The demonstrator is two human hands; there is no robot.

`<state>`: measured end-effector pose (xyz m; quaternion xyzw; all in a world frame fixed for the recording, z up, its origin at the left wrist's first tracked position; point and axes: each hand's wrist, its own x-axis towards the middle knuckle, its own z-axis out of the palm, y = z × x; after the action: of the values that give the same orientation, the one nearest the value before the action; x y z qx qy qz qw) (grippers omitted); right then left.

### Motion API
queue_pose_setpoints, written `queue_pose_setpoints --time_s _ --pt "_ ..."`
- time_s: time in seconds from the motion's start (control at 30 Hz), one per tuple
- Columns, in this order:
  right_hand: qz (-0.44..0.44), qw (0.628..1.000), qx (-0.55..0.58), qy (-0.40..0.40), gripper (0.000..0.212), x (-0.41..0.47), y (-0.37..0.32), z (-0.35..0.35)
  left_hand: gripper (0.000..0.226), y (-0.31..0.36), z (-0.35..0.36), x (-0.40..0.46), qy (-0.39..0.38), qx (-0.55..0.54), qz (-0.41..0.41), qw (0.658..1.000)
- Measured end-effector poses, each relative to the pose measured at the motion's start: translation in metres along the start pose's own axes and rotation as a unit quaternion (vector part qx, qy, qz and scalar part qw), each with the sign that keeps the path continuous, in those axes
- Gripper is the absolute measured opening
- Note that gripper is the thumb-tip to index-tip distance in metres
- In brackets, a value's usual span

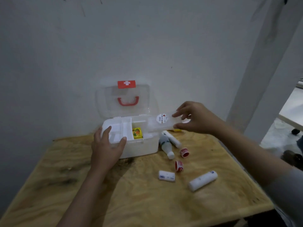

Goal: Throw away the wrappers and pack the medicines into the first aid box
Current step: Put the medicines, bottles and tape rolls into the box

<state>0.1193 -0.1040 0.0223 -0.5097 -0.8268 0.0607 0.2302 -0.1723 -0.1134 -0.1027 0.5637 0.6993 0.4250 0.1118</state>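
Observation:
The white first aid box point(144, 145) stands open at the back of the table, its clear lid point(126, 97) with red handle upright against the wall. A white inner tray point(119, 128) sits in the box, and a yellow packet point(137, 133) lies beside it inside. My left hand point(106, 145) rests on the tray's front left edge. My right hand point(195, 118) holds a clear plastic case point(161, 122) with a round label above the box's right end. To the right of the box lie two white bottles point(166, 145), two small red tape rolls point(184, 152), a small bandage roll point(166, 176) and a larger white roll point(203, 180).
The wooden table point(82, 185) stands against a white wall. Its right edge drops to a floor area with dark objects point(291, 157). A small yellow item point(177, 130) lies behind the bottles.

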Motion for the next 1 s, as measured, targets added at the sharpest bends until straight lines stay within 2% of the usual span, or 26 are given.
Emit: queue_pose_setpoints --time_s 0.13,0.23,0.4,0.63,0.83,1.0 --pt "-0.012 0.996 -0.081 -0.041 0.039 0.044 -0.028 0.039 0.071 0.0 -0.001 -0.001 -0.003 -0.003 0.0 1.0" --pt "0.002 0.992 -0.094 -0.082 0.039 0.066 -0.037 0.065 0.07 -0.001 -0.001 -0.001 -0.003 -0.008 0.003 1.0" --pt "0.028 0.986 -0.075 -0.144 0.042 0.086 -0.035 0.092 0.07 -0.001 -0.001 -0.001 0.003 -0.021 0.017 1.0" --pt "0.031 0.986 -0.047 -0.155 0.041 0.096 -0.038 0.121 0.072 -0.002 0.002 -0.001 0.014 -0.015 0.023 1.0" --pt "0.059 0.986 0.05 -0.148 0.038 0.096 -0.043 0.124 0.073 -0.002 0.004 -0.001 0.019 -0.003 0.019 1.0" --pt "0.067 0.976 0.082 -0.188 0.051 0.1 -0.04 0.12 0.072 -0.002 0.005 -0.002 0.024 -0.006 0.021 0.999"
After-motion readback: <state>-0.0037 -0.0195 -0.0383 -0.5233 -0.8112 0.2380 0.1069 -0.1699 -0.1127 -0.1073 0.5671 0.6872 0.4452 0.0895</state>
